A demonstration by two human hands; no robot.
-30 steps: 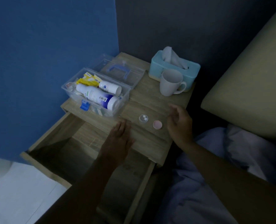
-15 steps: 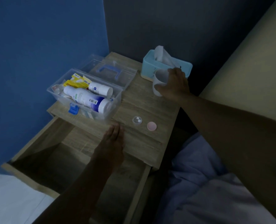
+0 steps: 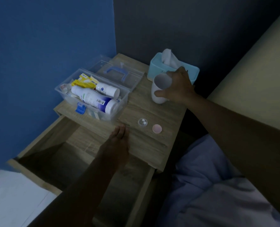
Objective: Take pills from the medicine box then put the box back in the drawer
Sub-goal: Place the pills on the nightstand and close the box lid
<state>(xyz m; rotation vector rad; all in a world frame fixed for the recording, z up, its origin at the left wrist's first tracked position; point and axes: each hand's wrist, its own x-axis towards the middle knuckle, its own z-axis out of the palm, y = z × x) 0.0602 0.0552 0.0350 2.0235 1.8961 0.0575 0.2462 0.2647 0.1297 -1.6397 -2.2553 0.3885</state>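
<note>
The clear plastic medicine box [image 3: 60, 94] stands open at the nightstand's left, holding white bottles and a yellow packet, its lid [image 3: 132, 79] folded back with a blue handle. A small clear cup [image 3: 142, 122] with two white pills sits near the front, a pink cap [image 3: 157, 128] beside it. My right hand [image 3: 177, 86] is wrapped around a white mug [image 3: 159, 86], which is tilted. My left hand [image 3: 118, 145] rests flat on the nightstand's front edge, holding nothing. The drawer [image 3: 37, 145] below is pulled out.
A light blue tissue box [image 3: 155, 66] stands at the back behind the mug. A blue wall is on the left, a beige headboard or cushion [image 3: 250, 63] on the right, and pale bedding [image 3: 218, 185] lies at the lower right.
My right hand went from beside the pink cap to the mug and closed around it, tilting it. My left hand has stayed at the front edge.
</note>
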